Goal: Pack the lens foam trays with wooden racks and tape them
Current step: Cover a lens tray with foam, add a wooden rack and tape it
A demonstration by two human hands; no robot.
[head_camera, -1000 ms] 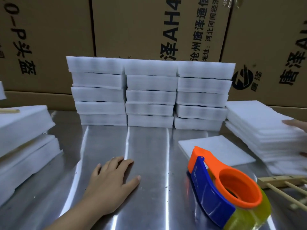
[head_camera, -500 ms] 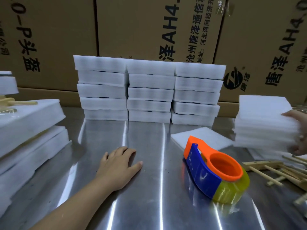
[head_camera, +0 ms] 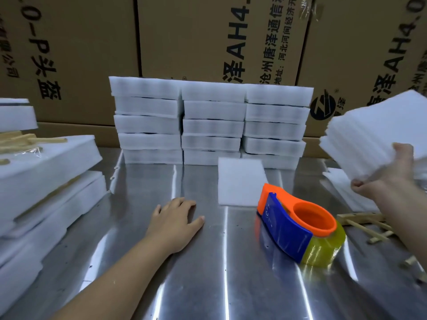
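On the steel worktop (head_camera: 208,273), stacked foam trays (head_camera: 212,121) fill twelve o'clock. At three o'clock the right hand (head_camera: 390,179) grips a sheaf of foam sheets (head_camera: 374,135) by its near edge, off the surface. It looks featherlight, soft and floppy, so a broad edge pinch should suit it better than a corner. The left hand (head_camera: 175,225) lies flat and open at seven o'clock.

Bright overhead glare streaks the metal table (head_camera: 208,285); right edge motion-blurred.
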